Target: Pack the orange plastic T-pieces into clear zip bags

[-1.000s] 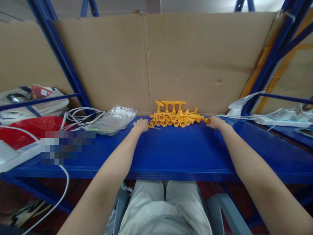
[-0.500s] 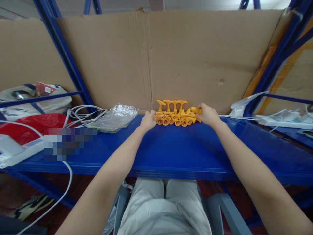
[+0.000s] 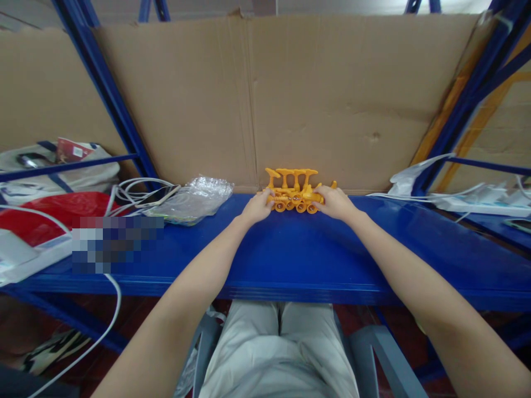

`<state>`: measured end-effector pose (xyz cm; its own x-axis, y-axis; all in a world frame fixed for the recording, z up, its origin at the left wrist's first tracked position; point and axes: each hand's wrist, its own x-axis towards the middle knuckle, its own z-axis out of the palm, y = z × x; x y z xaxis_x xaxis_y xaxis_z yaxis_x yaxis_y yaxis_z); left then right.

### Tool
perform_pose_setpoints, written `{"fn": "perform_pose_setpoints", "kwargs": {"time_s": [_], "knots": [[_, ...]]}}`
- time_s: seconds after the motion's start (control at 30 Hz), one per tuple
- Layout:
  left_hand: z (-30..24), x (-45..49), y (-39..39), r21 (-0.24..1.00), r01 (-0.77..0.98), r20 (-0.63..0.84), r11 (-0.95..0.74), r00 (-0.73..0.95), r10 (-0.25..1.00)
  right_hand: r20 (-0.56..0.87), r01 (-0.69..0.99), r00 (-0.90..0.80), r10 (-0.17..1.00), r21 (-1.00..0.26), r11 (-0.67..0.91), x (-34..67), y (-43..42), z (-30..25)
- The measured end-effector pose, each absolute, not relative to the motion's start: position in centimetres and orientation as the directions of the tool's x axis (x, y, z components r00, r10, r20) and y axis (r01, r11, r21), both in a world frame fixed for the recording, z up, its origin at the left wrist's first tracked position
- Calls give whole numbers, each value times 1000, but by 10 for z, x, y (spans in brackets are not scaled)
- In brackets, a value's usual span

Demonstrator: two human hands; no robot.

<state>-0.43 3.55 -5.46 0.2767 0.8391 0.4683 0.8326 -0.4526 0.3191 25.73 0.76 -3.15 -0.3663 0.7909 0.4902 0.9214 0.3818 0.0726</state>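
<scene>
Yellow plastic parts point(image 3: 293, 194) sit in a tight heap at the back of the blue shelf point(image 3: 290, 254), touching the cardboard backing point(image 3: 332, 99). Left hand point(image 3: 258, 205) is curled onto the heap's left end and right hand point(image 3: 334, 202) onto its right end, both half-closed and holding the pile between them. Shelf front of the heap is bare out to the near edge. Clear plastic bag point(image 3: 194, 199) lies near on the left, cables point(image 3: 136, 193) beyond it. White bag point(image 3: 410, 177) is well apart on the right.
</scene>
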Motion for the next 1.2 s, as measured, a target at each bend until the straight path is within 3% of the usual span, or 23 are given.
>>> {"fn": "perform_pose_setpoints", "kwargs": {"time_s": [0.13, 0.4, 0.83, 1.03, 1.2], "knots": [[-55, -4, 35, 321, 826, 477, -464, 283, 832, 491, 903, -408, 769, 92, 420, 256, 8, -33], [-55, -7, 37, 308, 834, 486, -458, 276, 829, 425, 943, -332, 842, 134, 304, 255, 2, -29], [-54, 6, 27, 299, 764, 523, -571, 370, 768, 411, 885, -464, 785, 183, 428, 233, -10, -29], [-52, 5, 25, 299, 759, 518, -578, 380, 766, 469, 869, -475, 744, 116, 481, 238, -2, -36], [-51, 4, 25, 295, 757, 546, -583, 368, 753, 561, 790, -487, 670, -44, 611, 244, 11, -44]]}}
